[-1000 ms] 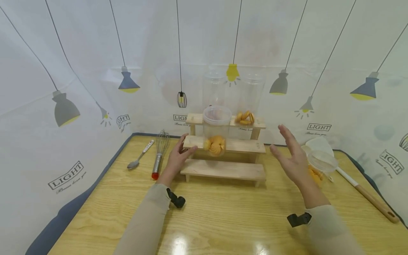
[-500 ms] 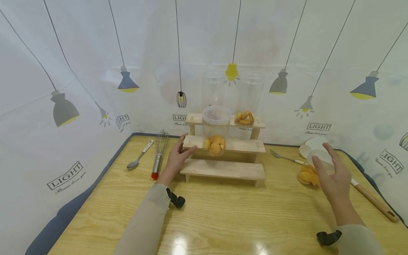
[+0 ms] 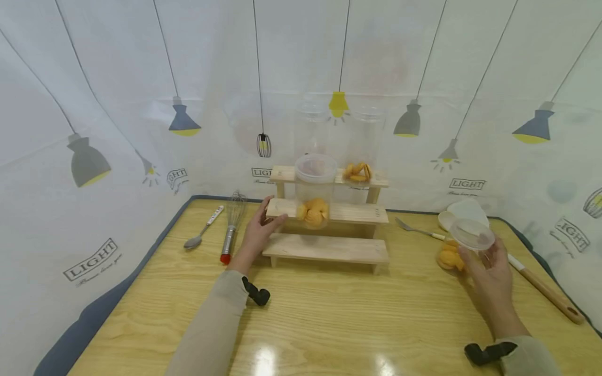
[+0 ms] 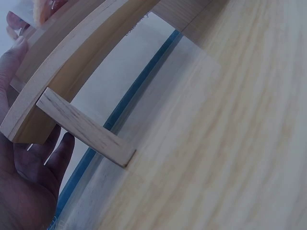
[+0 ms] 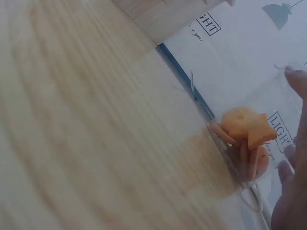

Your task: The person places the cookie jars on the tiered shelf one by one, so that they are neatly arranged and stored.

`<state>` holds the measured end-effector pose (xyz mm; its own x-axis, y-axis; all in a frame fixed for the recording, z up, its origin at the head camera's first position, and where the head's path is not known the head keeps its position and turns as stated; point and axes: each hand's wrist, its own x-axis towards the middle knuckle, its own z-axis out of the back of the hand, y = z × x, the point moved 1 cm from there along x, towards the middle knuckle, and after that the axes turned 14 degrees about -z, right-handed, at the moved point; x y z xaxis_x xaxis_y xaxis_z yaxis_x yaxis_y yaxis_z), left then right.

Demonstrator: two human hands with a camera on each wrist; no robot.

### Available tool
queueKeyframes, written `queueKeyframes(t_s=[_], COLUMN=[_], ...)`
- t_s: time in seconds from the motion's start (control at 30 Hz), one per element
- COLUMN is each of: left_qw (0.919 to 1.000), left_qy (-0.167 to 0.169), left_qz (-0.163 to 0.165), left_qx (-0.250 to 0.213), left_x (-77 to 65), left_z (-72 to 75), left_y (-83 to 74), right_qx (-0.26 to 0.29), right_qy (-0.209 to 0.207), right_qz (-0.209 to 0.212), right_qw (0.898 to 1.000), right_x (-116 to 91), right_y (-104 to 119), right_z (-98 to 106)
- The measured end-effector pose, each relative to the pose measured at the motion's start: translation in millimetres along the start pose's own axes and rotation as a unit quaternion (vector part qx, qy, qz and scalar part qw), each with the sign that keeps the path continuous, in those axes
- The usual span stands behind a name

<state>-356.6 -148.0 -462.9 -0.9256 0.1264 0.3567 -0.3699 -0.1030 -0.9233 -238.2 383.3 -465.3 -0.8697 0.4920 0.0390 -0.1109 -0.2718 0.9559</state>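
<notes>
My left hand [image 3: 257, 232] grips the left end of the middle step of a three-step wooden stand [image 3: 324, 248]; in the left wrist view its fingers [image 4: 60, 158] lie under the board. On that step stands a clear lidded jar [image 3: 316, 172] with orange biscuits at the bottom. Two taller clear jars stand on the top step; the right one [image 3: 367, 138] shows biscuits, while the left one's contents are mostly hidden. At the table's right, my right hand [image 3: 491, 274] holds another clear jar [image 3: 472, 234], tilted slightly, containing orange biscuits [image 5: 247, 127], one fish-shaped.
Left of the stand lie a spoon [image 3: 202, 232] and a whisk [image 3: 230, 230]. Around the right jar are a fork [image 3: 418, 230], a pale spoon [image 3: 448, 221] and a white spatula with a wooden handle [image 3: 547, 292]. A printed curtain [image 3: 211, 151] hangs behind the table.
My right hand has moved from beside the stand to the jar on the right and has closed round it. The left hand stays on the stand.
</notes>
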Motion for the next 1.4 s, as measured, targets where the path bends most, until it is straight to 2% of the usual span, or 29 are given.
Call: queueKeyframes(t_s=[0.13,0.4,0.53,0.63,0.97,1.4], left_qw=[0.9999,0.9996,0.9995,0.9995,0.9996,0.9993], left_qy=[0.001,0.012,0.018,0.023,0.024,0.027], left_qz=[0.006,0.021,0.021,0.017,0.009,0.01], left_qx=[0.013,0.012,0.013,0.009,0.014,0.022], left_x=[0.4,3.5,-3.4,-9.5,-10.0,-10.5], left_z=[2.2,4.5,2.9,1.9,1.8,1.7], left_y=[1.2,-0.4,-22.8,-37.3,-39.7,-39.9], right_qx=[-0.03,-0.031,-0.04,-0.053,-0.064,-0.109], right_qy=[0.03,0.062,0.067,0.064,0.068,0.031], right_qz=[0.004,-0.005,-0.011,-0.013,-0.003,-0.024], right_qw=[0.999,0.998,0.997,0.996,0.996,0.993], right_x=[1,2,1,0,0,0], right_y=[-5,-8,-7,-9,-8,-8], right_z=[-2,-3,-3,-3,-2,-2])
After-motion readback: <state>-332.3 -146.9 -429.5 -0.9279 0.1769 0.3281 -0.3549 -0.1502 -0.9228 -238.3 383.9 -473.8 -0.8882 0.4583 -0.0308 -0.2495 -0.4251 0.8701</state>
